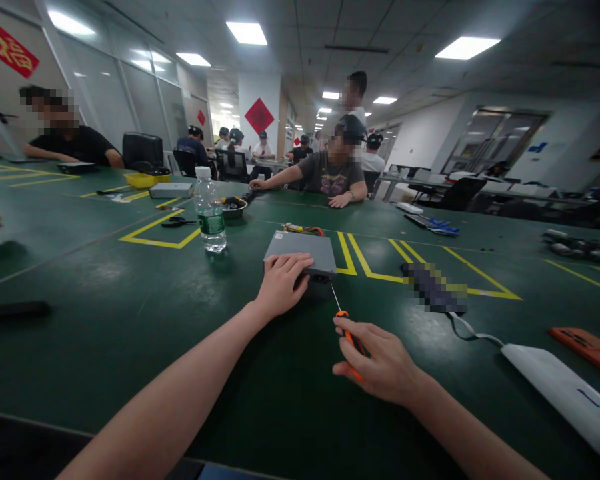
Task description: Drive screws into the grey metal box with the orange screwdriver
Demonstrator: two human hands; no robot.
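Observation:
A grey metal computer power supply unit (305, 248) lies on the green table, its socket side towards me and its bundle of wires (303, 229) at the far side. My left hand (286, 283) holds its near left part, the fingers laid over the top and the thumb at the front face. In my right hand (375, 357) is an orange and black screwdriver (349, 333), gripped by the handle. Its thin shaft points up and away, with the tip at the unit's near right corner. Whether the tip sits in a screw is too small to tell.
A water bottle (211, 213) stands left of the unit, near a metal bowl (235, 208). To the right are a pixelated dark object (433, 287), a white power bank (560, 393) with cable and an orange phone (587, 348). Across the table a person (333, 177) sits.

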